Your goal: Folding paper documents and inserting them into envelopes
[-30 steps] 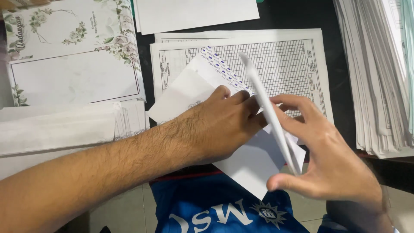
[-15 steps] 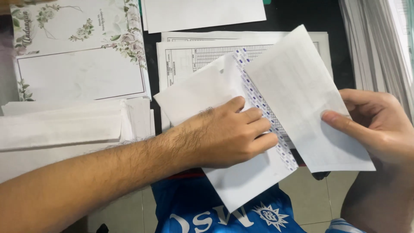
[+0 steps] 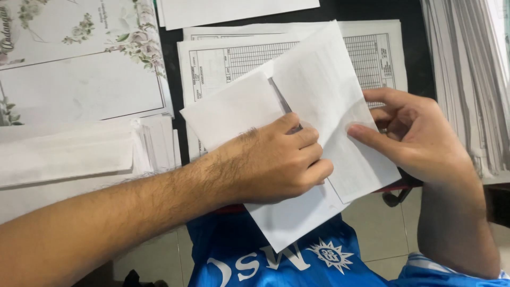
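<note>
Since half a second ago we've swung the folded sheet down over the envelope's open flap, right hand pinching its edge between thumb and fingers, left hand curled, pressing the envelope flat on the gridded forms, so it's lined up at the mouth.

A printed sheet with a grid of lines lies flat on the dark table. Left of that sheet lies a card with leafy flower borders. Below the card, still left of the sheet, is a pile of white envelopes. Right of the sheet rises a thick stack of papers. Just beyond the sheet's far edge lies a blank white page.
</note>
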